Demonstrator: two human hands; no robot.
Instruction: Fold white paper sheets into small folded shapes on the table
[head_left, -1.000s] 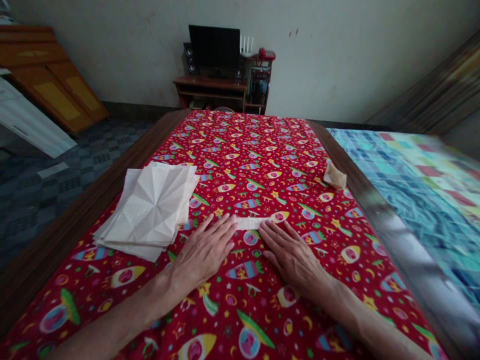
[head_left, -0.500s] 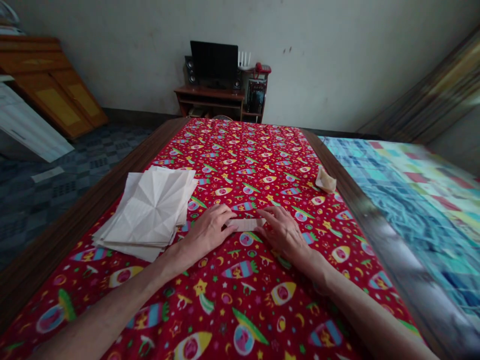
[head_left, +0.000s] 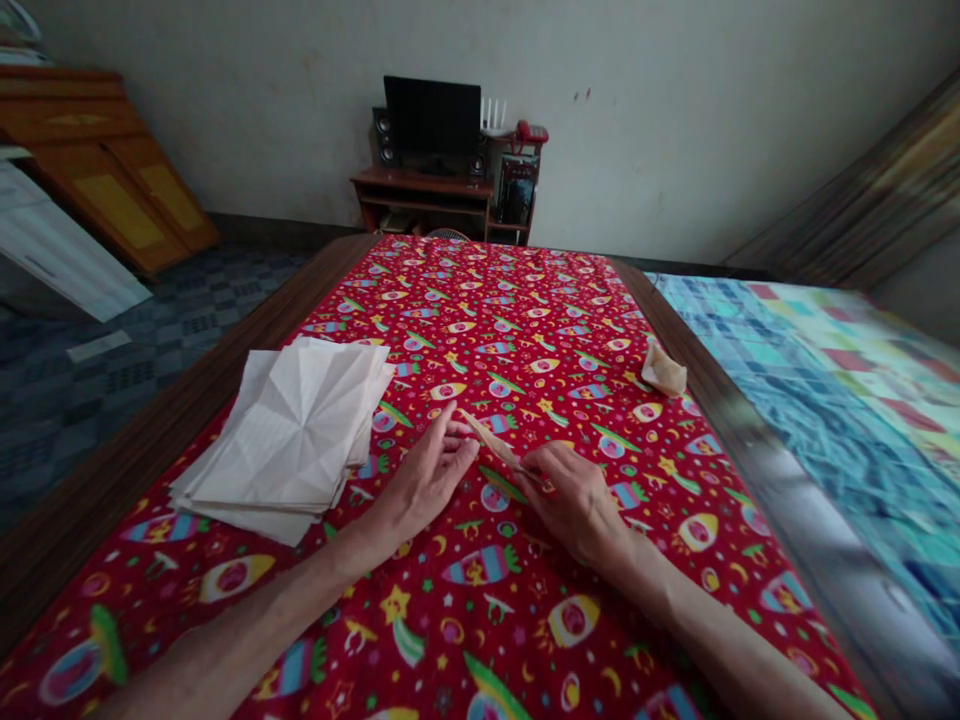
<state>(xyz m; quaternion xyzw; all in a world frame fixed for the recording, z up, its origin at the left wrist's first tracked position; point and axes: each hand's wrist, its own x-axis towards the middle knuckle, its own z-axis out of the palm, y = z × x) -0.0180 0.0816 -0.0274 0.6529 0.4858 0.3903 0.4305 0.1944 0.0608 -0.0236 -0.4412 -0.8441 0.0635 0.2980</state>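
Note:
A narrow folded strip of paper (head_left: 489, 437) slants between my hands, its far end up and to the left. My right hand (head_left: 574, 495) pinches the near end between thumb and fingers. Beside the far end is my left hand (head_left: 431, 475), thumb and fingers apart; it does not appear to grip the paper. To its left lies a stack of creased paper sheets (head_left: 300, 430), the top one marked with folds fanning out from its middle. A small folded paper piece (head_left: 664, 370) sits near the table's right edge.
A red patterned cloth (head_left: 480, 620) covers the table, whose dark wooden edge (head_left: 247, 330) shows on the left. Right of the table is a bed with a checked cover (head_left: 810, 400). A desk with a monitor (head_left: 433, 125) stands by the far wall.
The paper strip has turned from lying level between both hands to a slant, edge up. My left hand has loosened from it, while my right hand keeps its end. The view has shifted slightly.

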